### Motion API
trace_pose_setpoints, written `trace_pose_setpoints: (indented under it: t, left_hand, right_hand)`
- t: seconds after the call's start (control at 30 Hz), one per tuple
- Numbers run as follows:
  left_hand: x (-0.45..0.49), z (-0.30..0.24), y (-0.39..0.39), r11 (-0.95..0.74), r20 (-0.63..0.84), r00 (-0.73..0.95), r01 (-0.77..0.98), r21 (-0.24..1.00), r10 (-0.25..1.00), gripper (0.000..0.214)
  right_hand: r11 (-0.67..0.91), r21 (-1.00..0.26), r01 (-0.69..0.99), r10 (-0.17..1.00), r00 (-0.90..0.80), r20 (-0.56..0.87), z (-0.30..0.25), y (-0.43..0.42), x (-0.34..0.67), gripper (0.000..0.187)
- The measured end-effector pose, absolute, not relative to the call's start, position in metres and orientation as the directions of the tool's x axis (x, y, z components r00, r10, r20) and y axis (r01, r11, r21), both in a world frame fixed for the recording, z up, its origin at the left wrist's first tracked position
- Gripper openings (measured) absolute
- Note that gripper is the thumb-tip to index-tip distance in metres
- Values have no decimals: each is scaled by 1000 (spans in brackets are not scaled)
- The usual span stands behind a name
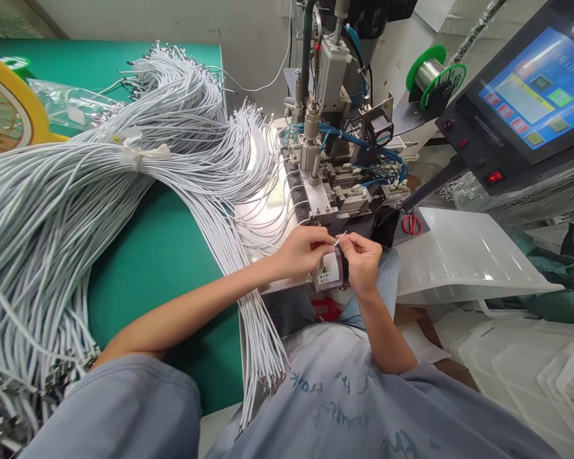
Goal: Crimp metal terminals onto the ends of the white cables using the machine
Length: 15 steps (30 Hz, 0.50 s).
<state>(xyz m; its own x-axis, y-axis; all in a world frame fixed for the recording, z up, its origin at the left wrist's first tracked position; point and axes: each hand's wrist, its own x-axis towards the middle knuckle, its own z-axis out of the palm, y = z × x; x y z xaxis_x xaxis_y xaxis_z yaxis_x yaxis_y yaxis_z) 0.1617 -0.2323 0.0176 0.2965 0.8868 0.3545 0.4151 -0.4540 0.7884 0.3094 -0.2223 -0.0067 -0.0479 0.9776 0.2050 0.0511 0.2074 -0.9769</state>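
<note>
Just in front of the soldering machine (335, 172), my left hand (306, 250) pinches a white cable (337, 243) close to its stripped end. My right hand (362, 260) meets it there, thumb and fingers closed on the thin wire tips at that end. Most of the wire tips are hidden by the fingers. A big bundle of white cables (191, 175), tied with a white band (141, 157), lies to the left of my hands. Its loose ends hang over the table edge beneath my left forearm.
A green table mat (157, 255) lies under the cables. On the right are a control screen (545, 89), a solder wire spool (430, 75), red scissors (411, 224) and a white plastic tray (469, 255). A yellow-rimmed racket (33, 95) sits at the far left.
</note>
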Motion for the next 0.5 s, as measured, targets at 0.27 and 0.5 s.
trace_pose_setpoints:
  t: [0.27, 0.5]
  left_hand:
    - [151, 17, -225, -700, 485, 565, 698, 149, 667, 28]
    - [154, 10, -225, -628, 515, 411, 682, 374, 752, 20]
  right_hand:
    - [419, -791, 446, 908, -210, 362, 9, -218, 322, 29]
    - [318, -915, 250, 948, -108, 300, -5, -215, 312, 28]
